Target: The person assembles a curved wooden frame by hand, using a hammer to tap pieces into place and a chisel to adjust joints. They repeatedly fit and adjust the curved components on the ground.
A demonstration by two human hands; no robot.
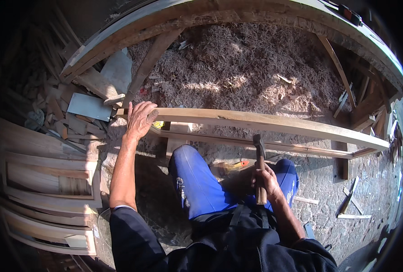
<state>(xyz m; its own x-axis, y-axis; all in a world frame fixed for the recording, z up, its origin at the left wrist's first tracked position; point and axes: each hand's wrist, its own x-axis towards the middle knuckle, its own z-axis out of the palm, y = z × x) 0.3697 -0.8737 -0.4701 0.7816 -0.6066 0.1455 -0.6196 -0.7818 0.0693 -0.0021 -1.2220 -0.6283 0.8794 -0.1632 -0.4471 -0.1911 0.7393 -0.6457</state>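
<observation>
A long, narrow frame of pale wood (256, 119) stands on edge across the space before my knees. My left hand (140, 120) lies over its left end, fingers bent across the top rail and gripping it. Lower down, a second rail (237, 140) runs along behind my knees' front and meets the upper one at the right corner. In my right hand (266, 180) is a hammer (261, 156), held by its wooden handle above my lap, head upward. The hammer head appears just in front of the lower rail; whether it touches the wood I cannot tell.
A workbench (237, 12) arches across the far side, with wood shavings (237, 68) heaped beneath it. Offcuts (56, 109) pile up at left, near panelled wooden frames (51, 181). A handled tool (235, 166) lies between my knees. Wood strips (353, 201) lie at right.
</observation>
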